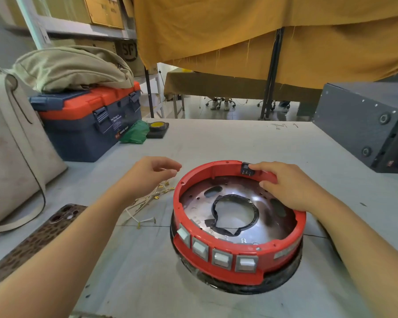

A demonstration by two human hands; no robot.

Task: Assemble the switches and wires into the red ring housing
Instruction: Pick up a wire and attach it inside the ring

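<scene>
Four pale switches (218,253) seated along near wall of red ring housing (285,239) on grey tabletop (147,271), right hand (285,187) curled over far rim, fingertip pressing black switch (247,169), left hand (147,173) loosely curled, empty, above white wires (147,200) beside housing.

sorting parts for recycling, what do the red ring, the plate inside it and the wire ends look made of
Red ring housing: probably moulded plastic, with an even red colour, a dull sheen and moulded ribs.
Inner plate: looks like bare metal, grey and mirror-shiny, with punched holes and dark tape round the centre opening.
Wires: white insulation, likely plastic, with small brass-coloured metal terminals; too small to be sure.
</scene>
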